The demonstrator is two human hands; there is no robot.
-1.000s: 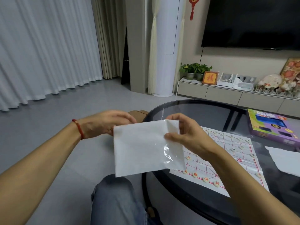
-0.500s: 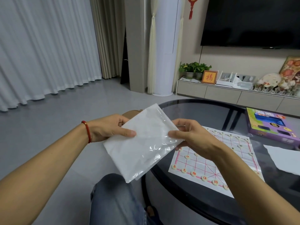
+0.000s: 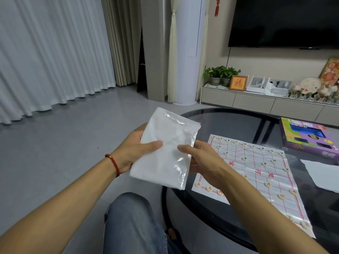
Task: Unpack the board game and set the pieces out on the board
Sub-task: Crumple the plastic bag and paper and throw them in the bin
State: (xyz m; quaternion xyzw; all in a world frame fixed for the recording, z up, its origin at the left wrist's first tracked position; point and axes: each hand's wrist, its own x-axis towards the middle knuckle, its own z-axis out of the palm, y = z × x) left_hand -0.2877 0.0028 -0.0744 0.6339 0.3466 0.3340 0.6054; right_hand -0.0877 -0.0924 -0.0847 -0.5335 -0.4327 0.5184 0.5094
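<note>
Round dark glass tabletop (image 3: 238,123); the red-lined paper board (image 3: 256,173) lies flat on it with round pieces (image 3: 264,163) set out; purple game box (image 3: 308,137) behind; white sheet (image 3: 322,173) at right.

Living room (home), television (image 3: 286,21), curtains (image 3: 51,52)

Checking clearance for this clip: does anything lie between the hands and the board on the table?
Only the plastic bag, which both the left hand and right hand grip; the board lies open on the glass table, with pieces already on it.
</note>
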